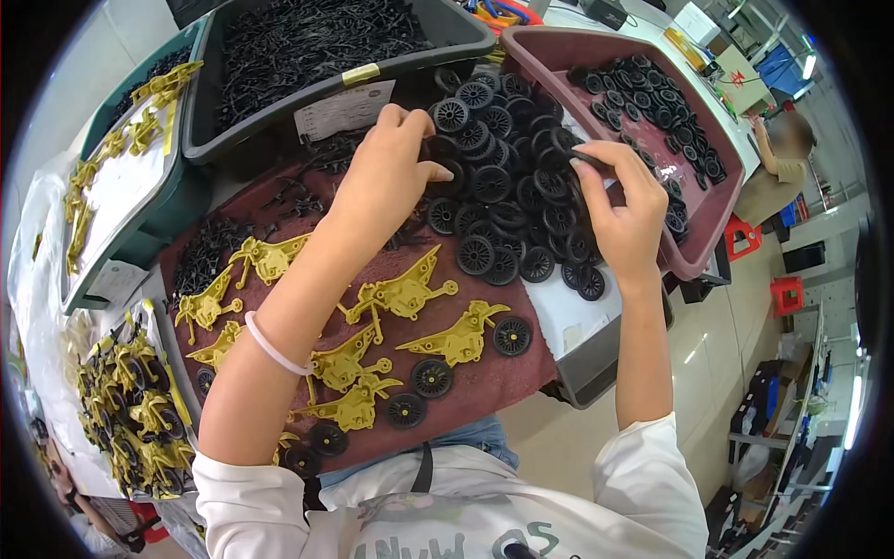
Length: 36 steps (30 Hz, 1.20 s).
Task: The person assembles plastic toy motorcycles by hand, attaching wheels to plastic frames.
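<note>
A heap of black spoked toy wheels [494, 184] lies in front of me. At its left side my left hand [391, 163] curls thumb and fingers around a black wheel [446, 173]. Over the heap's right side, my right hand [622, 200] pinches a dark wheel's edge [587, 160] between thumb and fingers; that wheel is partly hidden. Several yellow plastic toy frames [402, 289] lie on the dark red cloth [494, 373] nearer me, under and beside my left forearm. Along the cloth's near edge some frames have a black wheel [432, 377] at one end.
A grey bin [372, 70] of small black parts stands behind the cloth. A maroon bin [694, 247] with more wheels is at the right. Left are a green bin [140, 219] with yellow frames on its cover and a pile of wheeled yellow frames [135, 410]. Another person [782, 158] sits far right.
</note>
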Each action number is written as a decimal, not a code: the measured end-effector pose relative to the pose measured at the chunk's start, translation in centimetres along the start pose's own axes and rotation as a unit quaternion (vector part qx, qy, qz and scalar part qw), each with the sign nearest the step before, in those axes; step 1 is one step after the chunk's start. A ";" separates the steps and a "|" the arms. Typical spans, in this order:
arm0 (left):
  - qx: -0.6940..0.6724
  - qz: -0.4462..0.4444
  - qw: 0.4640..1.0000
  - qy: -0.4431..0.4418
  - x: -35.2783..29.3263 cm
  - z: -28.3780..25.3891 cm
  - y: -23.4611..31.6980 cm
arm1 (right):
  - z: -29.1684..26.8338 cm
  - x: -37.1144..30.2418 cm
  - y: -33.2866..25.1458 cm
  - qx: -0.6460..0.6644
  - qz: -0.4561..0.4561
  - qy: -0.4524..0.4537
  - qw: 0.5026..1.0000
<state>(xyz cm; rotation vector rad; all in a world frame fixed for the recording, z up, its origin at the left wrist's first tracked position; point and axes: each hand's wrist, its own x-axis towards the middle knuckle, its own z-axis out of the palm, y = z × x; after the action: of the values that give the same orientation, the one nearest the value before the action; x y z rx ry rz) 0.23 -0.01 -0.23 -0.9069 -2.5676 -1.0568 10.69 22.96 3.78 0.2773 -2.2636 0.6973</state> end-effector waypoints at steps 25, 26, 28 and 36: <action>-0.083 -0.151 0.981 -0.087 -17.2 -14.5 2.9 | 5.4 -1.8 -8.6 0.373 0.080 -0.281 0.880; -0.062 -0.130 0.982 -0.124 -16.9 -14.1 2.9 | 5.9 -1.6 -8.9 0.370 0.079 -0.283 0.881; -0.059 -0.112 0.982 -0.143 -16.6 -13.3 2.9 | 6.7 -1.4 -9.3 0.289 -0.012 -0.357 0.888; 0.086 -0.029 0.982 -0.167 -16.7 -12.0 1.7 | 7.1 -1.3 -10.5 0.027 -0.116 -0.456 0.882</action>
<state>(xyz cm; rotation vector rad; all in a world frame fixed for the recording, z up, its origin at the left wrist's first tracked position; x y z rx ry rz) 14.06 -15.07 2.43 -1.0450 -2.9180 -0.7326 11.48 10.23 2.93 1.0748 -3.0025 0.5539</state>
